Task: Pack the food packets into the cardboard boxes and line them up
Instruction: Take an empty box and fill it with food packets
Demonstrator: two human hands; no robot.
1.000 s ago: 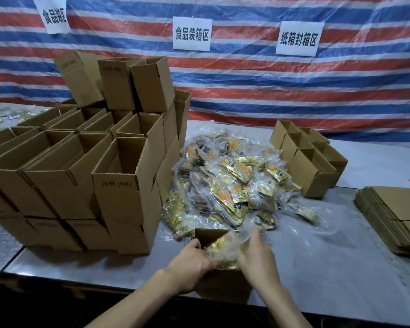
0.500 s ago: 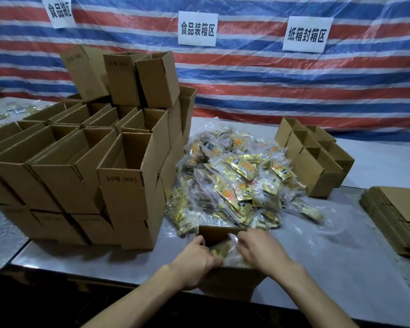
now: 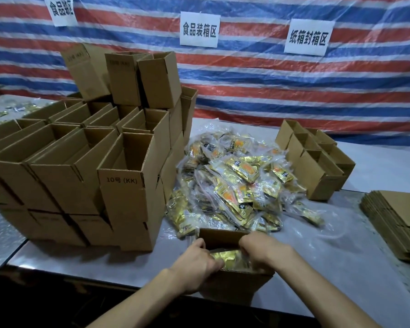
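Tarp signs (image 3: 200,29) read 食品装箱区, 纸箱封箱区 (third unclear); stacked box (image 3: 128,197) printed 10号 (KK).

I count two hands of mine, the left hand (image 3: 197,266) and the right hand (image 3: 263,249), at one open brown cardboard box (image 3: 223,237) with one gold packet (image 3: 225,256) showing inside. Beyond it is one heap of gold foil food packets (image 3: 234,185) in clear wrap, too many to number. On my left is one big stack of open brown cartons (image 3: 128,185), well over a dozen, with three perched on top. To the right are five or six small open cartons (image 3: 317,178) and one pile of flattened cardboard blanks (image 3: 398,221). Three white paper signs (image 3: 200,29) hang behind.
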